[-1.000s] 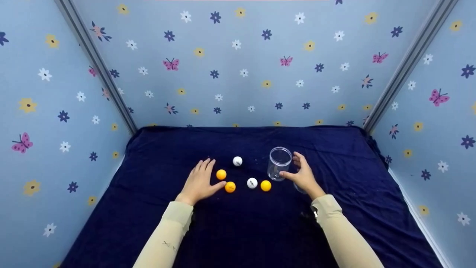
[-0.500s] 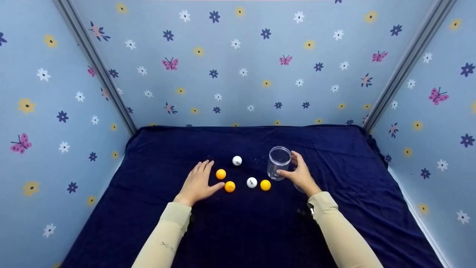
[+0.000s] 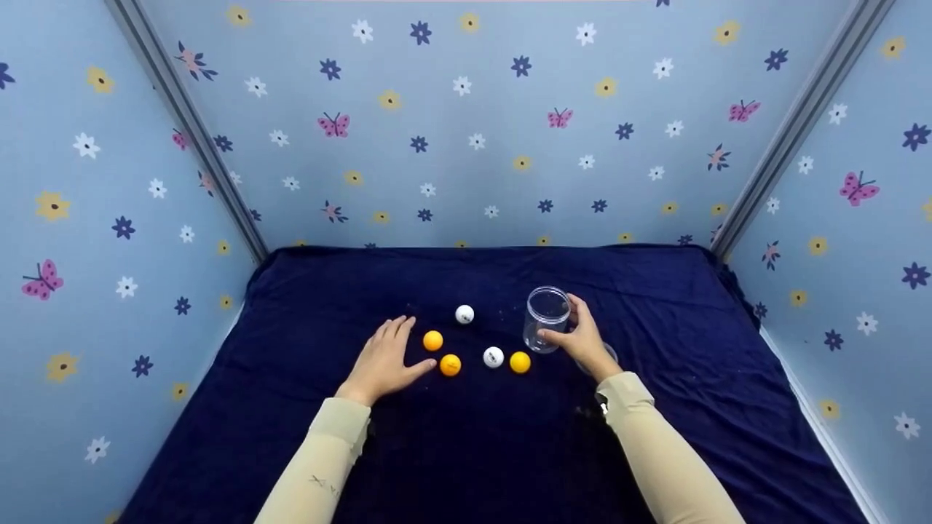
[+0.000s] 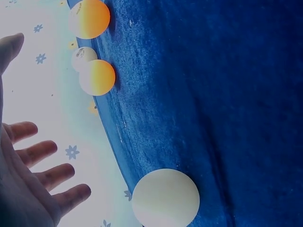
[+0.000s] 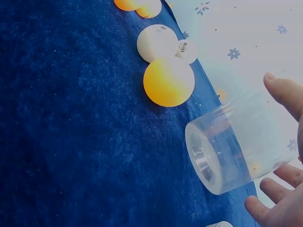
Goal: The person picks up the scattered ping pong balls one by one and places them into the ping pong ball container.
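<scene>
My left hand [image 3: 382,360] is spread low over the cloth, fingers straight, its thumb tip close beside an orange ping-pong ball [image 3: 451,365]. A second orange ball [image 3: 433,340] lies just beyond it. In the left wrist view a white ball [image 4: 165,198] sits near this hand; the head view does not show it. My right hand [image 3: 586,342] reaches round the right side of a clear, upright, lidless jar [image 3: 545,327]. Its thumb overlaps the jar's front, while the right wrist view shows the fingers loosely bent and the thumb apart from the wall. The jar [image 5: 222,151] holds nothing.
Left of the jar lie a white ball [image 3: 494,357] and an orange ball [image 3: 520,362], with another white ball [image 3: 464,314] farther back. A clear round piece [image 3: 610,354] is partly hidden behind my right wrist. Patterned walls enclose the dark blue cloth [image 3: 473,444].
My right hand has shifted left, closer round the jar, uncovering more of the clear round piece. My left hand has drawn slightly left, away from the orange balls. Jar and balls stay put.
</scene>
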A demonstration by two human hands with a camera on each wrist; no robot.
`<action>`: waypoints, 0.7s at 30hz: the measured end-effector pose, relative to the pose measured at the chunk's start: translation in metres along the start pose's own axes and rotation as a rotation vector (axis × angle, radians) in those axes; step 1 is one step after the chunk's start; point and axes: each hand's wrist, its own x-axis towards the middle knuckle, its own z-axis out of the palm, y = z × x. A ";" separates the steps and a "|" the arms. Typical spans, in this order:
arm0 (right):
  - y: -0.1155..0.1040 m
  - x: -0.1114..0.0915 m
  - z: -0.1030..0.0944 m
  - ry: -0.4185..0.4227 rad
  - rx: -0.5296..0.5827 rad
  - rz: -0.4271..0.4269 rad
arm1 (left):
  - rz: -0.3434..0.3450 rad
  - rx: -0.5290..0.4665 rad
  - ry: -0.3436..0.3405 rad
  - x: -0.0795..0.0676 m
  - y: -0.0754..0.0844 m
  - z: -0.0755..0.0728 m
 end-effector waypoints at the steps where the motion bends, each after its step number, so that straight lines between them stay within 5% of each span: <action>1: 0.000 0.000 0.001 0.002 0.003 -0.001 | 0.000 -0.003 -0.001 -0.001 0.000 0.000; 21: 0.005 0.006 0.006 0.048 -0.024 -0.008 | -0.002 -0.138 -0.020 -0.005 -0.005 -0.009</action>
